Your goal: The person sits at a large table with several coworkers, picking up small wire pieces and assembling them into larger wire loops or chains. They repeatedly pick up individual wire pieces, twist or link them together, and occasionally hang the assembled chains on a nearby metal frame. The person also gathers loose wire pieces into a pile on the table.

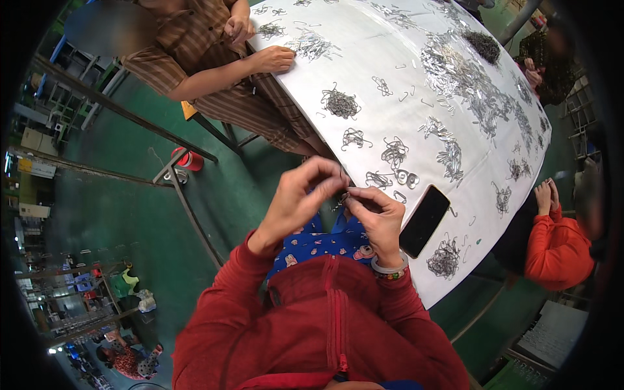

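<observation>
My left hand (302,200) and my right hand (378,218) meet above my lap, just off the near edge of the white table (364,45). The thumb and fingers of each are pinched together. Something small, dark and thin shows at the right fingertips; its kind cannot be made out, and what the left fingers pinch is hidden. Close by on the table lie small heaps of bent wire hooks (394,152) and a pair of round metal pieces (407,178). A black phone (425,221) lies beside my right hand.
More hook piles (340,103) and a broad spread of shiny metal strips (468,81) cover the table. A person in brown stripes (214,84) works at the far left; another in an orange-red top (558,250) sits right. A metal frame (188,208) and red bucket (188,159) stand left.
</observation>
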